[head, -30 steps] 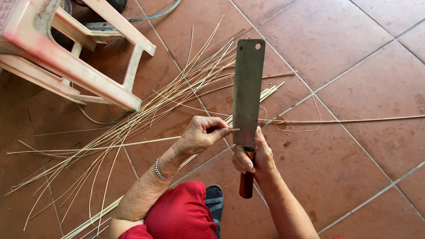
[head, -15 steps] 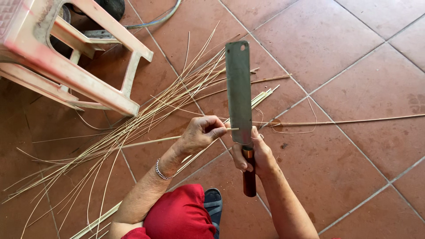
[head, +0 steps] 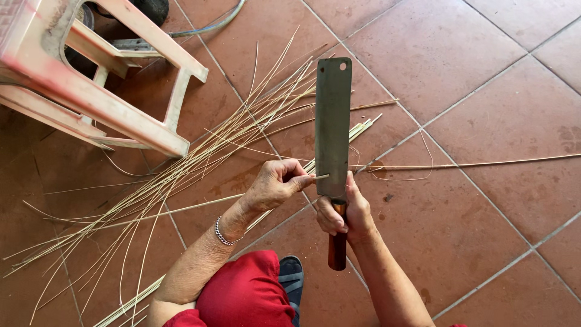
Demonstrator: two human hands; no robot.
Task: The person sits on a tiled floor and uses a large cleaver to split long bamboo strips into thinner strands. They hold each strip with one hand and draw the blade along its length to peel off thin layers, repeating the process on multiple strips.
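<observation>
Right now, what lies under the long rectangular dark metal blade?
Under the long rectangular dark metal blade: the red tiled floor, thin pale bamboo strips, and one strip running right. Where that strip meets the edge is covered.

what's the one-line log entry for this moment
left hand: pinches thin pale bamboo strip | right hand: grips long rectangular steel cleaver upright | red tile floor

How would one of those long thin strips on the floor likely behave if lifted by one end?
The strips look very thin and already curve on the tiles, so one would probably flex and droop. They seem light, and the pile fans out loosely, so a nudge would likely scatter them.
</observation>
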